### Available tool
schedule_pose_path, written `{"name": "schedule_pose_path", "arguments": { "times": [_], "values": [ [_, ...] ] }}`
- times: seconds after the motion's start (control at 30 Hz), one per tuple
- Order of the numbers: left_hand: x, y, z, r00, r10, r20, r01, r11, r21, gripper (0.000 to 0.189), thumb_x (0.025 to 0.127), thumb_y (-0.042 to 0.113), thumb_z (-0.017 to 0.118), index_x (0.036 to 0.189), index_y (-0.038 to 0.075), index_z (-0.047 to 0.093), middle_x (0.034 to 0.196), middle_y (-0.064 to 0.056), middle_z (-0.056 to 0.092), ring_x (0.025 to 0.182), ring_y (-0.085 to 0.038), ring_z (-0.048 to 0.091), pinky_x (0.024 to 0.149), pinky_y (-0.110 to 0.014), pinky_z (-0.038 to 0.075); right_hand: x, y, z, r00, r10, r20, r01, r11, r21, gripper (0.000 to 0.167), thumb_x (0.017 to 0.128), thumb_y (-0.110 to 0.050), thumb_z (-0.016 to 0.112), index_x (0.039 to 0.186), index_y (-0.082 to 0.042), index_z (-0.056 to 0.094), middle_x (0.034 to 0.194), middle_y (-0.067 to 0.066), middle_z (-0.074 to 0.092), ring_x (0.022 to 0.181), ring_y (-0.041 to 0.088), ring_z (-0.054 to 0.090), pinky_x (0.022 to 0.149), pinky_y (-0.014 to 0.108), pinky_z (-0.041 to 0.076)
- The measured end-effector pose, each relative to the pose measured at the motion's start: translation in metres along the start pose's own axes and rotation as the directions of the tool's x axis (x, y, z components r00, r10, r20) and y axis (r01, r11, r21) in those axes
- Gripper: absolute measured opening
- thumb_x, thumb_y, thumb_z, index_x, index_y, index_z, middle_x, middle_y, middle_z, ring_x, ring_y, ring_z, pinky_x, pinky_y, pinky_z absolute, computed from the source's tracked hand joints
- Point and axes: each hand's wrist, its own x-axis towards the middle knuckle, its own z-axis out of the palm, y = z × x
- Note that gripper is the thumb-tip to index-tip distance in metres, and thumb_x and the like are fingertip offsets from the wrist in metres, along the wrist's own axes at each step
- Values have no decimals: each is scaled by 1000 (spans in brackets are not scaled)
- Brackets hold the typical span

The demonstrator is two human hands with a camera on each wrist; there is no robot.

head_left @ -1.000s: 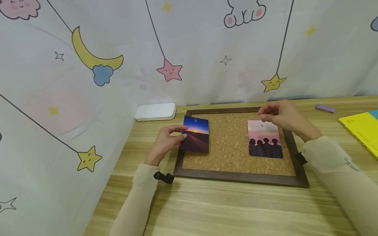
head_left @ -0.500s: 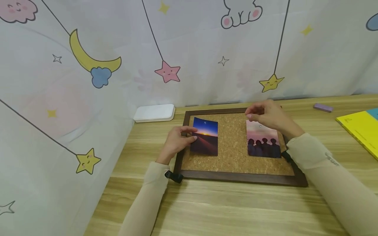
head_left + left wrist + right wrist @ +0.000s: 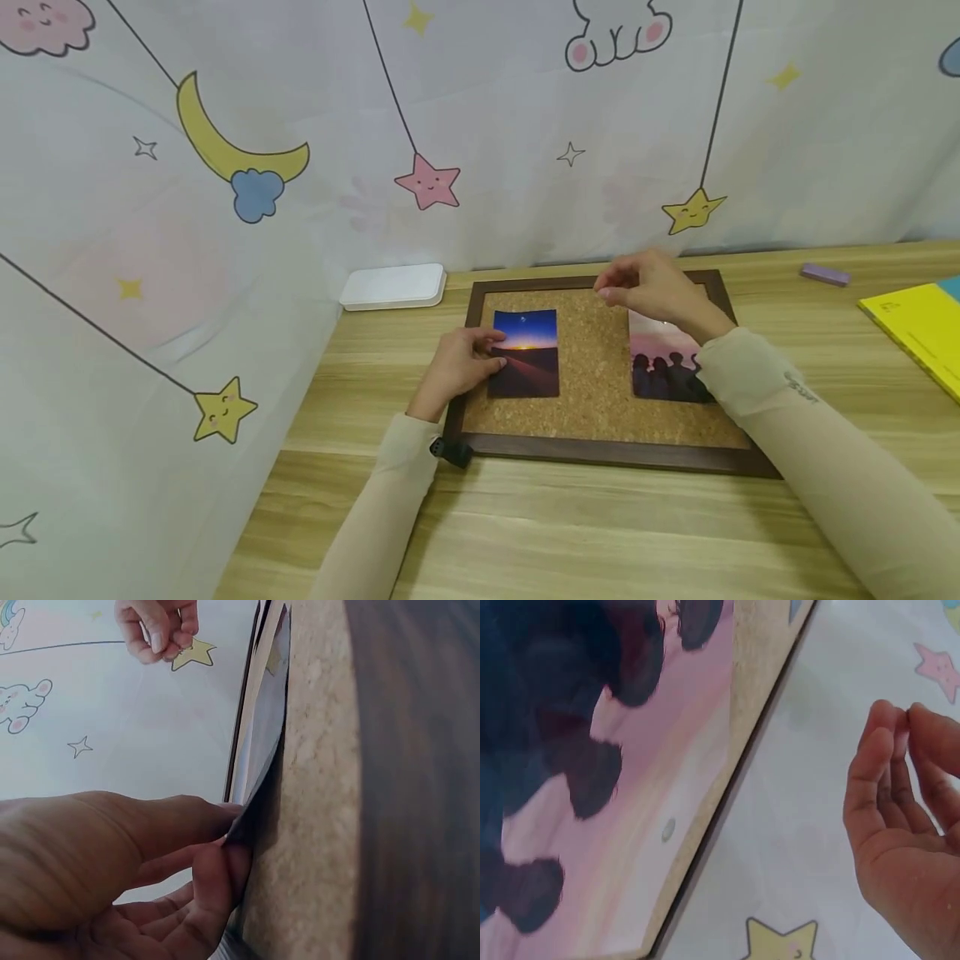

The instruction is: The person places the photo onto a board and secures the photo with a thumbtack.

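Observation:
My left hand (image 3: 459, 367) pinches the left edge of a sunset photo (image 3: 536, 375) between thumb and fingers. In the left wrist view this photo (image 3: 262, 780) curves up from the corkboard (image 3: 315, 787) where I hold it. A small shiny spot shows near its top. My right hand (image 3: 652, 287) hovers over the board's upper part, left of the pink-sky photo's top. The right wrist view shows its thumb and fingertips (image 3: 881, 716) meeting around a tiny dark speck, too small to identify. The pink-sky photo (image 3: 660, 383), partly behind my right arm, has a silvery spot near its top.
The corkboard has a dark brown frame (image 3: 600, 450) and lies on a wooden table (image 3: 585, 533). A white case (image 3: 393, 287) stands at the back left. A purple block (image 3: 825, 274) and yellow booklet (image 3: 911, 325) lie right. A printed curtain (image 3: 510, 100) hangs behind.
My left hand has moved right with the sunset photo, bringing it further onto the cork and straighter. My right hand has moved left across the pink-sky photo's top, fingertips still together.

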Motion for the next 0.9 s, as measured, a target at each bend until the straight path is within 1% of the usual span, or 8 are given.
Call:
{"name": "schedule_pose_path", "arguments": {
  "times": [0.13, 0.23, 0.37, 0.5, 0.63, 0.73, 0.8, 0.9],
  "values": [
    [-1, 2, 0, 1000, 2, -5, -2, 999, 50, 37, 94, 13, 82, 130, 10, 77, 108, -13, 77, 79, -16, 66, 70, -26, 51, 12, -1, 12, 999, -4, 41, 3, 1000, 17, 16, 104, -13, 71, 112, 0, 76, 100, 16, 79, 95, 36, 72, 75, 32, 53],
    [-2, 3, 0, 1000, 13, -1, -13, 997, 75, 36, 95, 13, 82, 130, 10, 78, 112, -14, 78, 92, -22, 72, 80, -33, 57, 24, -3, 20, 997, -15, 74, 14, 1000, 15, 16, 103, -12, 71, 111, 1, 76, 101, 17, 80, 95, 35, 74, 75, 31, 54],
    [-1, 4, 0, 999, 33, 5, -34, 995, 92, 35, 95, 14, 82, 130, 10, 78, 116, -15, 78, 107, -28, 73, 91, -42, 59, 38, -7, 34, 994, -37, 104, 35, 999, 22, 14, 102, -11, 73, 109, 0, 78, 102, 20, 81, 94, 35, 76, 77, 34, 59],
    [1, 5, -2, 999, 41, -3, -40, 993, 108, 35, 95, 15, 82, 130, 11, 78, 112, -15, 78, 105, -29, 72, 90, -42, 58, 52, -11, 51, 988, -48, 144, 42, 998, 48, 12, 101, -9, 73, 107, 1, 78, 100, 20, 80, 90, 33, 76, 77, 36, 60],
    [0, 6, -3, 1000, 31, 3, -31, 993, 112, 36, 95, 15, 82, 130, 11, 78, 109, -14, 77, 99, -28, 69, 85, -39, 56, 64, -16, 65, 982, -33, 187, 34, 999, 2, 8, 99, -8, 75, 102, -2, 79, 95, 13, 80, 85, 24, 72, 76, 30, 56],
    [-1, 6, -4, 1000, 21, 9, -21, 994, 107, 36, 95, 15, 82, 131, 11, 77, 110, -14, 77, 99, -27, 69, 85, -39, 56, 71, -19, 71, 972, -28, 233, 36, 999, -34, 6, 98, -8, 76, 100, -4, 80, 93, 8, 79, 84, 19, 66, 76, 28, 52],
    [-1, 6, -3, 1000, 20, 13, -22, 994, 110, 36, 95, 15, 81, 131, 11, 77, 110, -14, 77, 101, -27, 70, 87, -41, 57, 75, -20, 75, 966, -20, 258, 31, 999, -38, 6, 98, -8, 76, 99, -4, 80, 92, 7, 78, 83, 18, 62, 75, 28, 50],
    [-1, 6, -3, 1000, 23, 21, -25, 994, 109, 37, 96, 16, 81, 132, 12, 77, 112, -14, 77, 105, -28, 70, 91, -43, 57, 81, -19, 78, 962, -7, 272, 21, 999, -49, 7, 99, -7, 75, 100, -3, 81, 92, 7, 78, 82, 17, 61, 75, 28, 49]
  ]
}}
